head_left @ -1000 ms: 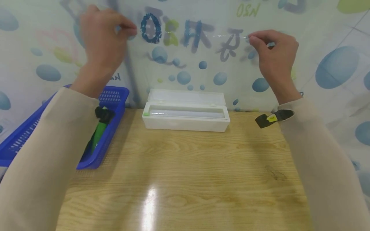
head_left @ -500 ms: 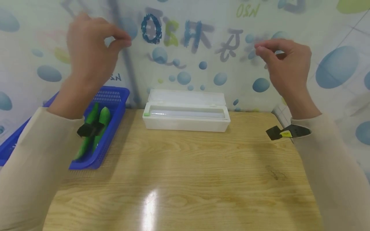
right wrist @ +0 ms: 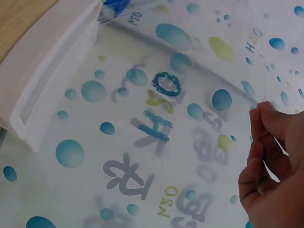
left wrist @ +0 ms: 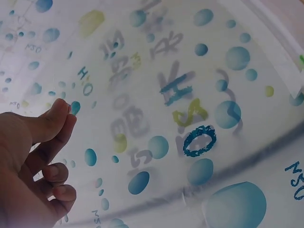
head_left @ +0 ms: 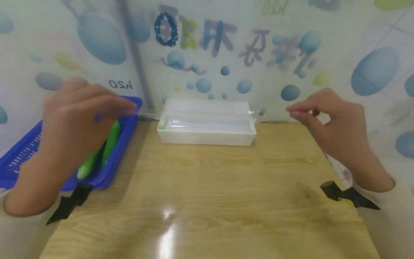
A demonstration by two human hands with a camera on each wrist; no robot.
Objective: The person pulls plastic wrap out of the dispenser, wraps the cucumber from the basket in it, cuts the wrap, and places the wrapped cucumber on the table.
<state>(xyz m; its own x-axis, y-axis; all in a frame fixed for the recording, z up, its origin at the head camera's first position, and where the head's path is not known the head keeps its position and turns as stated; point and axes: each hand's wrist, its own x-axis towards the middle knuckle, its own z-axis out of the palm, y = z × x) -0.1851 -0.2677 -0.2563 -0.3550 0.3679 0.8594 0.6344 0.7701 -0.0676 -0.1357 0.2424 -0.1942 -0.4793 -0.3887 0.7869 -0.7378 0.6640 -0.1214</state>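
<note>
The clear plastic film (head_left: 200, 114) is held in the air between the two hands, spanning side to side; its visible edge runs nearly level across the view of the rectangular white box (head_left: 207, 137). The long axis of the film lies roughly parallel to that of the box. The left hand (head_left: 81, 115) pinches the film's left end between thumb and index finger; the right hand (head_left: 339, 126) pinches the right end likewise. In both wrist views the thumb and index fingertips meet, with the other fingers loosely curled. The box rests at the rear of the light wood-grain table (head_left: 226, 201), its lid raised at the back. A blue perforated plastic basket (head_left: 127, 144) stands left of it, partly behind the left hand, containing green cucumbers (head_left: 111, 142).
</note>
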